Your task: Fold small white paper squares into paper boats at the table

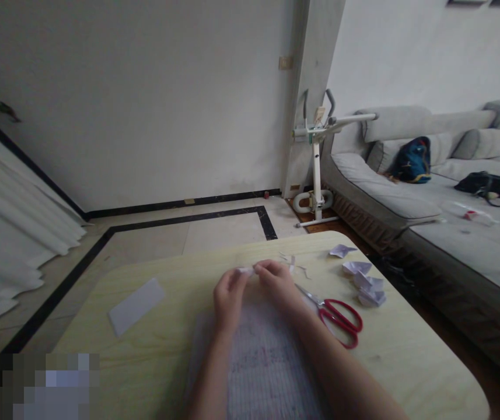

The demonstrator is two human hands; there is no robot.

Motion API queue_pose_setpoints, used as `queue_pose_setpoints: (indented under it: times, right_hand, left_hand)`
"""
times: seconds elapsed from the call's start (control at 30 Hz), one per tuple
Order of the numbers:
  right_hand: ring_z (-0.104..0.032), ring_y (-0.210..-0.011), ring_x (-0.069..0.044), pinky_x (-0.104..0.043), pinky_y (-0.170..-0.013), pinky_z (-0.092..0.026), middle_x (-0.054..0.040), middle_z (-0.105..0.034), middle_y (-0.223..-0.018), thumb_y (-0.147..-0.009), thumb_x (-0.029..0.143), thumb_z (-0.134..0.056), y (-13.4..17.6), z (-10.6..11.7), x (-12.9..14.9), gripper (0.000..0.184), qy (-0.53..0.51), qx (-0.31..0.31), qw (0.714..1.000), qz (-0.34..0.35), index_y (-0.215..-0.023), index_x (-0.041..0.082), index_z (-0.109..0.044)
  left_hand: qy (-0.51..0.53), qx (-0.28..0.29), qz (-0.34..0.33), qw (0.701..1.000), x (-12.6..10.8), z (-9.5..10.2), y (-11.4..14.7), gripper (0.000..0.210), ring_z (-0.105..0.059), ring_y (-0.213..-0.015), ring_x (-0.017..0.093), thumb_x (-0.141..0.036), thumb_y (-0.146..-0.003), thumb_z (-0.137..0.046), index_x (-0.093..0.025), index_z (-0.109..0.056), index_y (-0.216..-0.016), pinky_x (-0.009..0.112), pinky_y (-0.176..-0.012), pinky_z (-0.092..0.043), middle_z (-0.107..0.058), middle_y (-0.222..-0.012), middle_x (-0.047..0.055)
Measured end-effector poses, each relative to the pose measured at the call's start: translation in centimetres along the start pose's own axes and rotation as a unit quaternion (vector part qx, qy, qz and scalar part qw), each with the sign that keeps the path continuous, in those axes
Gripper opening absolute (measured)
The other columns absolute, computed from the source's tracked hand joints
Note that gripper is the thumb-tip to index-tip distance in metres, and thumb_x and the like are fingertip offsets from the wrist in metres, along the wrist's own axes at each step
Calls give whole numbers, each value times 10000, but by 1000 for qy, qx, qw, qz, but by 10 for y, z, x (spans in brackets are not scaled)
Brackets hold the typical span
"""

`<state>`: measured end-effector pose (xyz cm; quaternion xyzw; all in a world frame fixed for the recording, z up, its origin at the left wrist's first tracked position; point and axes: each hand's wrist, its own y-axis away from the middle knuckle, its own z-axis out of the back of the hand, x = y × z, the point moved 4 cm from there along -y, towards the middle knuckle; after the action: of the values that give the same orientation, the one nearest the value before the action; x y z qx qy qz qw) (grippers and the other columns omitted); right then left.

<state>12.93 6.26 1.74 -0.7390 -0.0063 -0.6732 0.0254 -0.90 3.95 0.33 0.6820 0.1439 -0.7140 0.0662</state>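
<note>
Between the fingertips of both hands is a small piece of white paper (245, 270), held above the table. My left hand (228, 294) pinches its left end, and my right hand (276, 281) pinches the right end. Beneath my forearms lies a lined sheet with writing (267, 367). Scissors with red handles (341, 318) rest just right of my right hand, their blades partly hidden by it. Thin paper scraps (292, 265) are scattered beyond that hand. Several folded paper pieces (366, 283) sit along the table's right side. A flat white paper rectangle (136, 306) lies on the left.
The light wooden table (144, 373) has a rounded right edge. Past it stand a grey sofa (464, 239) bearing a blue backpack (413, 160) and a black bag (490, 184), and a white exercise machine (317, 169). A white curtain (9, 233) hangs at left.
</note>
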Motion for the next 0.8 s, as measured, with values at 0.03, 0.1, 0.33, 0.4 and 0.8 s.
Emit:
queue_pose_setpoints:
  times: [0.03,0.1,0.33,0.4,0.8]
  right_hand:
    - [-503,-579,-117,-229,-562,-388,15,-589,-620,-717,292,-618,0,0,0,135,1,1,1000,0,-722,163,-657]
    - [-526,-610,-126,-232,-585,-402,9,-604,-643,-705,261,-615,0,0,0,105,4,0,1000,5,-715,164,-653]
    - [-584,-688,-148,-246,-655,-450,-17,-653,-711,-702,208,-600,2,-6,0,96,33,10,998,51,-753,157,-664]
    - [-578,-670,-144,-240,-632,-452,-15,-644,-692,-704,189,-582,3,-7,-1,87,46,7,997,59,-729,154,-658]
    - [-522,-590,-118,-213,-548,-418,12,-575,-603,-690,142,-528,3,-4,-3,72,82,-11,994,75,-643,154,-582]
  left_hand:
    - [1,-5,1,1000,0,1,0,305,-641,-827,186,-395,-755,-616,-137,-645,-916,274,-725,-501,-688,-892,62]
    - [-10,-12,-2,1000,2,2,-1,312,-634,-853,192,-396,-764,-606,-138,-647,-934,281,-741,-497,-685,-902,66]
    - [-138,19,-156,978,-4,-4,3,223,-603,-865,181,-325,-833,-539,-163,-651,-939,306,-796,-476,-652,-902,71]
    - [-179,26,-194,964,-6,-5,5,210,-597,-847,181,-304,-845,-522,-163,-651,-932,307,-774,-482,-642,-881,73]
    - [-201,63,-220,953,-3,-10,9,251,-610,-968,198,-223,-863,-469,-174,-624,-1054,325,-859,-476,-668,-1022,95]
